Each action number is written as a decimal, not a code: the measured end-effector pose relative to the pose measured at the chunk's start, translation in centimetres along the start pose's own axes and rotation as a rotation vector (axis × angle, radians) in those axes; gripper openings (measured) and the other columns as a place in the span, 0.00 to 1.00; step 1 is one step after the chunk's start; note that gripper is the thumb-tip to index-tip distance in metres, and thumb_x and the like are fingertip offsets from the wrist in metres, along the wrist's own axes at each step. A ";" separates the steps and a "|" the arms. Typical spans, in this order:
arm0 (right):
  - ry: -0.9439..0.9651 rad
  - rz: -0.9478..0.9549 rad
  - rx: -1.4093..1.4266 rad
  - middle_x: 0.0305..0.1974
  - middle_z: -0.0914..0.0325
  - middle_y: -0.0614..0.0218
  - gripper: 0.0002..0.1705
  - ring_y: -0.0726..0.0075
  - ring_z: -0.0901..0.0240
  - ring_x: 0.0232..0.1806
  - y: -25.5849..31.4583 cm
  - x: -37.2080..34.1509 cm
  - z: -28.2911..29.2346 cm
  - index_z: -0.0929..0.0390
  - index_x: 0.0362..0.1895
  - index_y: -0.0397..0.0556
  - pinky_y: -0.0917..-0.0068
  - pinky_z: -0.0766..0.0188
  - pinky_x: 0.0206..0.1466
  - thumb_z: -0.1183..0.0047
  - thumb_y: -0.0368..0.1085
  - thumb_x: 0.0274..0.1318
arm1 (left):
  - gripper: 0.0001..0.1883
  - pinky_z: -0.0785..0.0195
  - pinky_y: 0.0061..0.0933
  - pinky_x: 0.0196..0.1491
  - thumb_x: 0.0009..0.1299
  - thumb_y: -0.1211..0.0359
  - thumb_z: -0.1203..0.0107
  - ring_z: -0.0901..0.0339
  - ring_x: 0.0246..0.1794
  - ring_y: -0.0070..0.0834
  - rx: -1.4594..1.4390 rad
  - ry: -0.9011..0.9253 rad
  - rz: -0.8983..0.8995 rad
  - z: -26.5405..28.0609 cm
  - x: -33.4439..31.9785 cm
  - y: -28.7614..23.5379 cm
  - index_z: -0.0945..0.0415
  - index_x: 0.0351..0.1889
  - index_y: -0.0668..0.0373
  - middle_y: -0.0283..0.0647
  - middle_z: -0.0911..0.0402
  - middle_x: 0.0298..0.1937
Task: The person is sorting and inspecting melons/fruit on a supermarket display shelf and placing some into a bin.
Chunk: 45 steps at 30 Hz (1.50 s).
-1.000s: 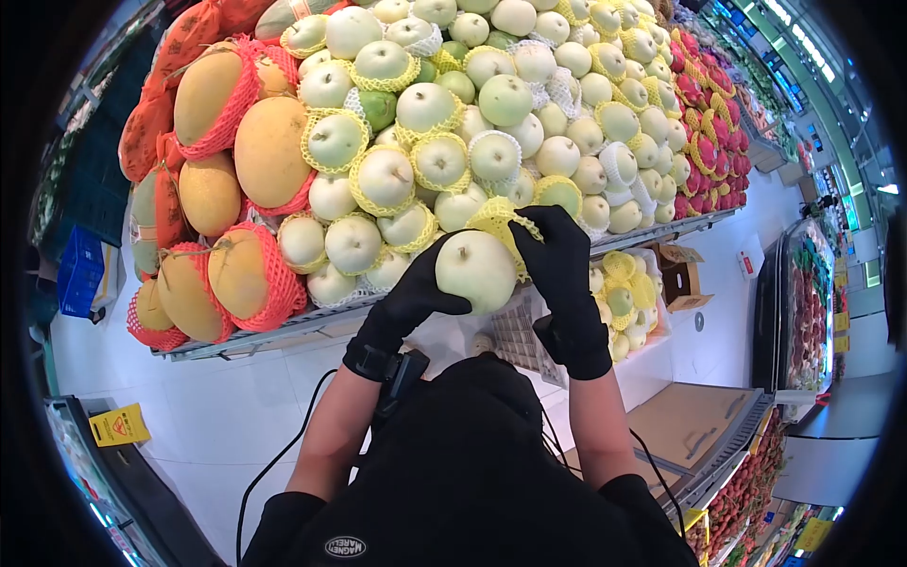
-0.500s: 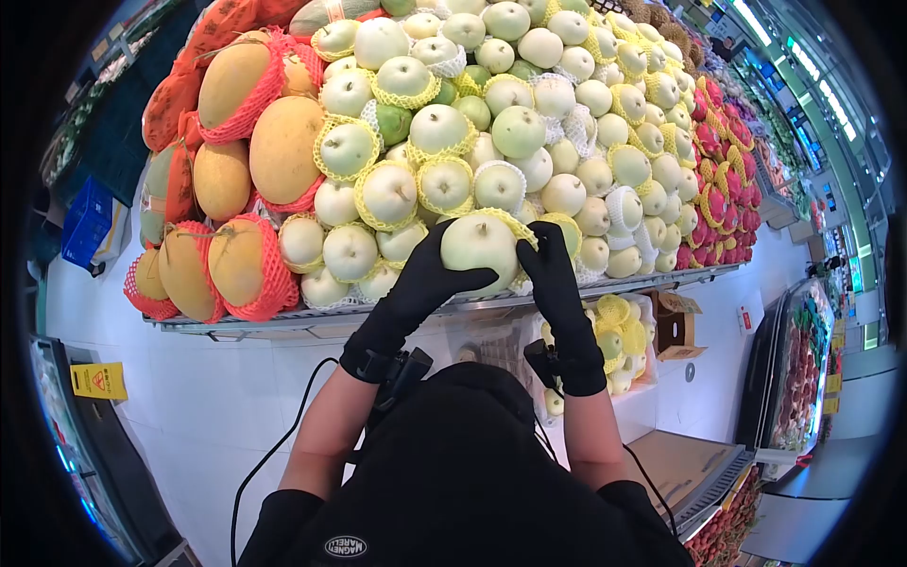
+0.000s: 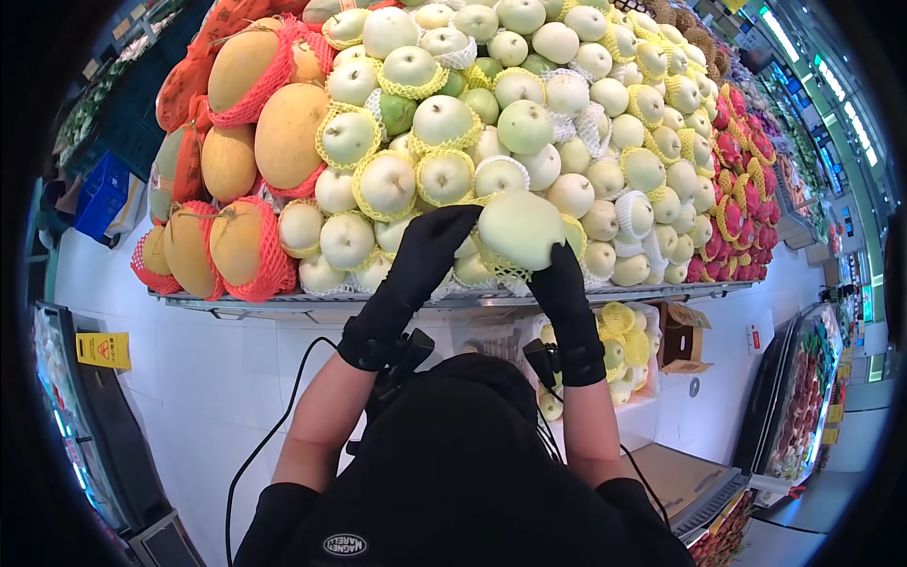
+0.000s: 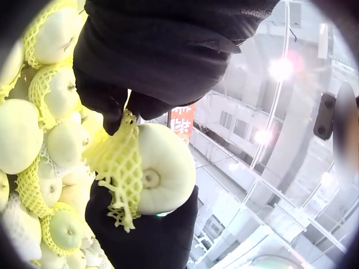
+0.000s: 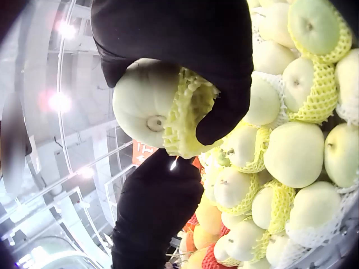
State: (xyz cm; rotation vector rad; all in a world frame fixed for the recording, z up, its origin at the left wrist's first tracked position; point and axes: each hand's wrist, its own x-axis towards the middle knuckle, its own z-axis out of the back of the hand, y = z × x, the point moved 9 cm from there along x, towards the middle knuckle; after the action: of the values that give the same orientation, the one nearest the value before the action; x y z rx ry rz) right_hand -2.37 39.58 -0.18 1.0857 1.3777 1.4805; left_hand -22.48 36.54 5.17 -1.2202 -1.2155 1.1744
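Observation:
A pale green-white melon [image 3: 522, 229] is held up in front of the fruit pile, partly in a yellow foam net [image 4: 120, 168]. My black-gloved left hand [image 3: 433, 253] pinches the edge of that net, its fingertips close beside the melon. Curled around the melon's other side is my gloved right hand [image 3: 563, 286], its fingers also over the net in the right wrist view. The net [image 5: 182, 120] covers one end of the melon, while the other end, with a round scar, is bare.
Several pale melons [image 3: 444, 177] in foam nets are piled behind the hands. Large yellow melons [image 3: 291, 137] in red nets lie left, dragon fruit [image 3: 732, 194] right. Below the display's front edge [image 3: 378, 300] stand a crate of netted melons [image 3: 619, 345] and a cardboard box [image 3: 682, 338].
The melon has been tipped over, its stem turned out of sight, and shifted slightly right. My left hand went from gripping the melon to pinching the net; my right hand moved under the melon's side.

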 end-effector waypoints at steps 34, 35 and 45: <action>-0.149 0.079 -0.090 0.63 0.39 0.54 0.54 0.59 0.39 0.64 3.5 0.2 -0.2 0.51 0.70 0.44 0.63 0.36 0.64 0.35 0.29 0.37 | 0.13 0.29 0.26 0.45 0.70 0.72 0.47 0.22 0.38 0.22 -0.150 -0.299 -0.115 -2.1 0.6 2.6 0.26 0.51 0.65 0.41 0.18 0.40; -0.146 0.082 -0.133 0.63 0.40 0.55 0.55 0.59 0.39 0.65 3.9 0.1 -0.4 0.52 0.70 0.45 0.63 0.36 0.65 0.34 0.30 0.36 | 0.14 0.29 0.26 0.45 0.69 0.72 0.47 0.22 0.39 0.22 -0.136 -0.303 -0.135 -2.0 0.7 2.5 0.26 0.52 0.65 0.41 0.18 0.40; -0.160 0.080 0.080 0.64 0.41 0.57 0.57 0.59 0.39 0.65 3.8 -0.4 -0.4 0.51 0.71 0.47 0.63 0.36 0.65 0.33 0.32 0.35 | 0.19 0.29 0.25 0.45 0.64 0.76 0.43 0.24 0.39 0.23 -0.017 -0.227 -0.253 -2.8 -0.1 -0.2 0.26 0.54 0.63 0.40 0.20 0.41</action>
State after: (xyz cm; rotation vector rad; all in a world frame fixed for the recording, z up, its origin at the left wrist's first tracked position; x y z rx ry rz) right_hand -2.65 38.83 3.54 1.2943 1.3037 1.3728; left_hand -19.73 36.38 5.43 -0.9305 -1.5040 1.1354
